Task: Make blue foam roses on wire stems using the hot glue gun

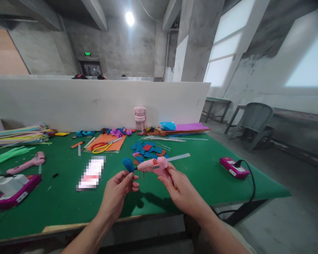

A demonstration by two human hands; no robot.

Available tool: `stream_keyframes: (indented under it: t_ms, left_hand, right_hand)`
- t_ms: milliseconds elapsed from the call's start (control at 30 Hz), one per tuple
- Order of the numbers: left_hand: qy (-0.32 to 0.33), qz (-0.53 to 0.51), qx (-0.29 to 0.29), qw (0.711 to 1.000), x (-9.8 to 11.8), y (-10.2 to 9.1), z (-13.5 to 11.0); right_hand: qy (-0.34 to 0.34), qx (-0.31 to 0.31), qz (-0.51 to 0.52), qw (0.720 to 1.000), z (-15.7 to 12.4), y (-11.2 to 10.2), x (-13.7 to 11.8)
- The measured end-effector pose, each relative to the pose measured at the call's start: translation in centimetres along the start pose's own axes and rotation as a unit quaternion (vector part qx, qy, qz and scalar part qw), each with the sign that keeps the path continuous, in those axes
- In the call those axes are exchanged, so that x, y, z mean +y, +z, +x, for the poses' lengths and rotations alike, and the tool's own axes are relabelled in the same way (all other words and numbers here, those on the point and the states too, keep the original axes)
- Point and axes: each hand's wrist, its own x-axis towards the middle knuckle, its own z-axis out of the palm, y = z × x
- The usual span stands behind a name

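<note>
At the centre of the frame, the left hand point(119, 189) pinches the lower end of a blue petal bundle point(127, 164) between thumb and forefinger, the other fingers loosely curled. Caution: the nozzle of the pink glue gun point(151, 165) sits just beside these fingertips; a slip of either hand could cause a burn, if the gun is hot. A push from the nozzle could also bend the bundle or turn it in the light pinch. Stray glue could land on the loose petals point(148, 154) beyond the gun. Right of centre, the right hand point(182, 187) is wrapped around the gun's handle; trigger pressure cannot be determined. Orientation: the bundle's long axis tilts, its tip toward the upper left; the gun's barrel lies nearly level, nozzle leftward, with the glue stick point(179, 157) projecting rightward and slightly upward.
</note>
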Motion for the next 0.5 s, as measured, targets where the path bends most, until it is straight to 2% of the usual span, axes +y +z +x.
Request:
stream_keyframes:
  t_ms: [500]
  left_hand:
    - [-0.006, -0.007, -0.002, 1.0, -0.07, -0.06, 0.13]
  right_hand:
    - [0.007, 0.002, 0.006, 1.0, -0.05, -0.06, -0.06]
